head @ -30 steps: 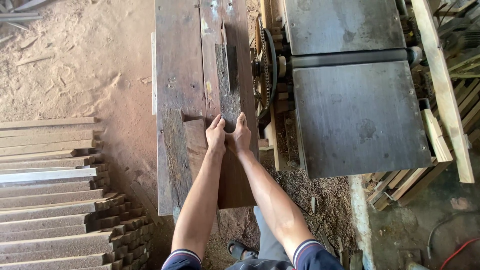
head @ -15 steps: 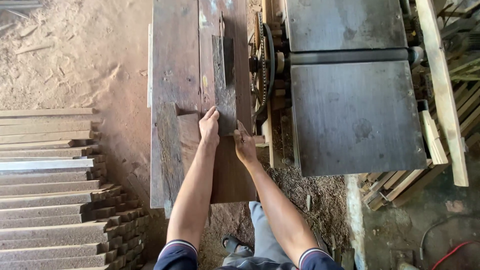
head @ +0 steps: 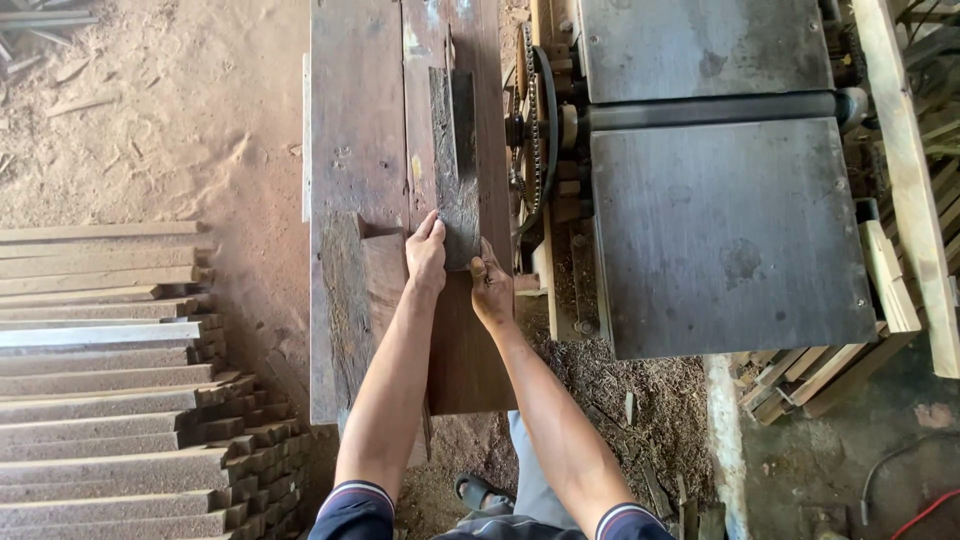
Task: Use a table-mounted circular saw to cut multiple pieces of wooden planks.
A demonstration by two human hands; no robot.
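Big grey metal machine tables point(head: 730, 230) fill the right half of the view, two flat slabs w/ a dark roller point(head: 710, 108) running across between them. Left of those is the long wooden saw bench point(head: 350, 150), worn planks running away from the camera, sawdust-covered dirt floor point(head: 150, 120) beyond it on the left. Bottom left: a stack of sawn timber strips point(head: 110, 390), ends stepped, lying side by side well apart from the hands. Between bench & metal tables sits a toothed wheel w/ chain point(head: 532, 130), on edge. Far right, a leaning pale wooden beam point(head: 905, 170) & some offcuts point(head: 800, 375) under the table's corner.

On the bench lies a dark wooden board point(head: 458, 170), lengthwise, rough grey face up, its near end at the hands. A thin upright edge shows at its far end, prob. the blade, can't tell for sure.

Left hand point(head: 427, 258) lies flat on the bench, fingers together & stretched out, fingertips touching the board's left near corner; not wrapped round anything. Right hand point(head: 490, 290) is at the board's near right corner, thumb up against its end, fingers curled loosely underneath or beside it; whether they actually clamp the board, can't tell. Both forearms reach fwd from bottom centre, striped dark sleeve cuffs point(head: 355, 495) at the frame edge
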